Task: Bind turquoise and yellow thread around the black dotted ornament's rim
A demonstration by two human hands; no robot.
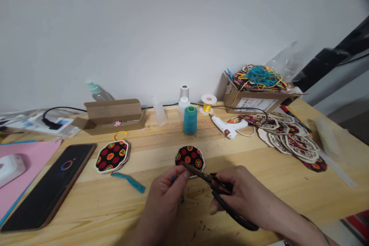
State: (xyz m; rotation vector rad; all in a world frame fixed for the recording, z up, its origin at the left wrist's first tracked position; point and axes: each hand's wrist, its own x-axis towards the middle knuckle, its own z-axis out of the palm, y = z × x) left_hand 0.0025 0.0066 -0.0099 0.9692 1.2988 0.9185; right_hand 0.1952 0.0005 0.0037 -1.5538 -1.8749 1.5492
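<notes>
My right hand [245, 196] holds black-handled scissors [206, 178], fingers in the loops and handles spread. Their blade tips reach the fingertips of my left hand [167, 192], which is closed in a pinch. A little dark teal thread [173, 179] shows between those fingers; the rest of it is hidden. Just beyond my hands lies a patterned fabric piece with a pale scalloped edge [188, 154], partly covered by my fingers and the blades. Left of it sits a stack of similar pieces [113, 156], with a yellow loop [120, 135] above and a teal tassel [129, 182] below.
A teal thread cone [190, 121], yellow cord spool [207, 107] and white glue gun [229, 126] stand or lie at the back. On the right are a filled cardboard box [253, 102] and scattered pieces [300, 146]. A phone [49, 188] and open box [113, 111] are left.
</notes>
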